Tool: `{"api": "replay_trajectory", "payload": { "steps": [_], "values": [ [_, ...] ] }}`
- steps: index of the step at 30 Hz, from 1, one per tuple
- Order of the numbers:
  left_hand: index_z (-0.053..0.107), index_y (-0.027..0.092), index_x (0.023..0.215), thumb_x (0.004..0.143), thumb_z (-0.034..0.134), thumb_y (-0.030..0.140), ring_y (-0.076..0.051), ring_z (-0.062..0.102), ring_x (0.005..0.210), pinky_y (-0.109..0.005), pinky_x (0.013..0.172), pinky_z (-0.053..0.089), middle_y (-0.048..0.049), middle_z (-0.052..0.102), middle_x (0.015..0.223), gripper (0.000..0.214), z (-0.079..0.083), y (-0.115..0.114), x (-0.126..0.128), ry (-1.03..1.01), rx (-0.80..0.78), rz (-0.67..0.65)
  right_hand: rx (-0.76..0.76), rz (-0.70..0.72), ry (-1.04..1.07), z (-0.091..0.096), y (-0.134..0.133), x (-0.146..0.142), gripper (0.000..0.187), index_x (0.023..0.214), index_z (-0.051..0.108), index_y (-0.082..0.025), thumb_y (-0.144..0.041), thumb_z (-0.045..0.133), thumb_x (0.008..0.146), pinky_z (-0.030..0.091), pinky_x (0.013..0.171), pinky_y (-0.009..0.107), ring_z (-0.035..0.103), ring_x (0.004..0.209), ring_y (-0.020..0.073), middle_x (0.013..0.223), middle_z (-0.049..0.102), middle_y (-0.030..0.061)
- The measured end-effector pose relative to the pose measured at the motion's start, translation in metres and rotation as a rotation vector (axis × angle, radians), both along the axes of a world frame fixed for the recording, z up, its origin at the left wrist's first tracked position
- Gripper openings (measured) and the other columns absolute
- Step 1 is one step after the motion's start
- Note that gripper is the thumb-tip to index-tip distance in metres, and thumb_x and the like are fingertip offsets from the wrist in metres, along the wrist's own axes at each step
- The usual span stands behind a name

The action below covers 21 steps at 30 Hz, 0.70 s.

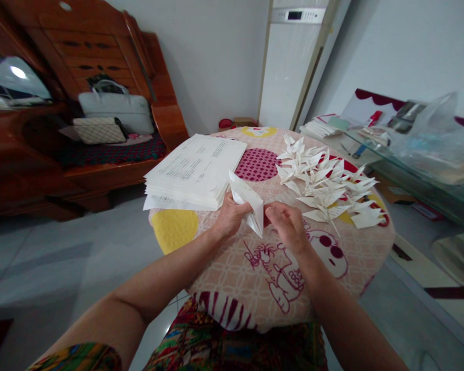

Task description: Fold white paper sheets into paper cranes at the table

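Observation:
A partly folded sheet of white paper [249, 198] is held above the round table, its pointed end toward me. My left hand [232, 214] pinches its left side between thumb and fingers. On the right edge, my right hand [288, 224] has its thumb and fingertips closed at the paper; the exact grip there is partly hidden. A thick stack of printed paper [193, 170] lies beyond my left hand. To the right of my hands spreads a heap of folded paper cranes [320, 178].
A patterned cloth [232, 263] covers the round table. A glass-topped side table [421, 180] with plastic bags [436, 139] stands close on the right. At left is a wooden bench [112, 180] holding handbags [116, 111]. A white standing air conditioner [290, 67] rises behind.

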State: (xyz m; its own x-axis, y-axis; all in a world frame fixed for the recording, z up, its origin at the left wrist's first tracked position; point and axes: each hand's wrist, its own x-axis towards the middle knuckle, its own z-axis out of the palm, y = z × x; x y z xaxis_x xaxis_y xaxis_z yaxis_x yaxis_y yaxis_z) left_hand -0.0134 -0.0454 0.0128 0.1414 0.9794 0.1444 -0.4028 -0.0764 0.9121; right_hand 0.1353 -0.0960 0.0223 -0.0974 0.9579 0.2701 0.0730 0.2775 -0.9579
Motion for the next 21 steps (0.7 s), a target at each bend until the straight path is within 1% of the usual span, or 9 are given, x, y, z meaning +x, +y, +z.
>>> {"api": "replay_trajectory", "payload": {
  "steps": [2, 4, 8, 14, 17, 21],
  "values": [
    [0.067, 0.013, 0.066, 0.055, 0.081, 0.027, -0.011, 0.056, 0.054, -0.024, 0.057, 0.048, -0.0002, 0.065, 0.063, 0.022, -0.0003, -0.0024, -0.0013, 0.005, -0.002, -0.048, 0.014, -0.087, 0.062, 0.0027, 0.0009, 0.0010, 0.035, 0.072, 0.067, -0.019, -0.051, 0.064, 0.087, 0.051, 0.055, 0.025, 0.061, 0.056, 0.0136, 0.061, 0.067, 0.0006],
    [0.068, 0.013, 0.066, 0.056, 0.082, 0.027, -0.012, 0.056, 0.054, -0.024, 0.056, 0.048, -0.0005, 0.065, 0.062, 0.023, -0.0015, -0.0040, -0.0019, 0.009, 0.004, -0.082, 0.003, -0.126, 0.105, 0.0030, 0.0018, 0.0007, 0.033, 0.069, 0.065, -0.019, -0.049, 0.067, 0.085, 0.050, 0.052, 0.025, 0.060, 0.050, 0.0129, 0.057, 0.065, -0.0001],
    [0.069, 0.012, 0.066, 0.057, 0.083, 0.028, -0.012, 0.056, 0.055, -0.024, 0.056, 0.046, -0.0007, 0.065, 0.063, 0.023, -0.0054, -0.0037, -0.0031, 0.034, 0.027, -0.099, -0.024, -0.119, 0.138, 0.0003, 0.0027, -0.0005, 0.029, 0.070, 0.065, -0.019, -0.045, 0.072, 0.081, 0.050, 0.049, 0.023, 0.059, 0.047, 0.0119, 0.054, 0.065, -0.0012],
    [0.067, 0.012, 0.065, 0.056, 0.084, 0.030, -0.012, 0.055, 0.053, -0.024, 0.054, 0.045, -0.0006, 0.064, 0.061, 0.026, -0.0097, -0.0020, -0.0056, 0.099, 0.009, -0.094, -0.072, -0.070, 0.163, -0.0023, 0.0032, 0.0007, 0.031, 0.069, 0.064, -0.020, -0.047, 0.072, 0.080, 0.050, 0.049, 0.024, 0.060, 0.046, 0.0120, 0.054, 0.066, -0.0013],
    [0.067, 0.012, 0.066, 0.058, 0.083, 0.031, -0.012, 0.056, 0.053, -0.024, 0.054, 0.046, -0.0014, 0.064, 0.062, 0.027, -0.0092, -0.0038, -0.0051, 0.099, -0.011, -0.098, -0.084, -0.079, 0.117, -0.0024, 0.0033, 0.0015, 0.032, 0.068, 0.063, -0.020, -0.048, 0.071, 0.081, 0.050, 0.050, 0.025, 0.060, 0.048, 0.0127, 0.055, 0.065, -0.0009],
    [0.066, 0.012, 0.067, 0.060, 0.082, 0.033, -0.012, 0.058, 0.052, -0.024, 0.054, 0.048, -0.0020, 0.066, 0.063, 0.027, -0.0068, -0.0065, -0.0031, 0.084, -0.049, -0.099, -0.060, -0.119, 0.030, -0.0010, 0.0025, 0.0014, 0.035, 0.065, 0.060, -0.021, -0.050, 0.066, 0.083, 0.048, 0.049, 0.025, 0.058, 0.048, 0.0131, 0.054, 0.064, -0.0003]
  ]
}}
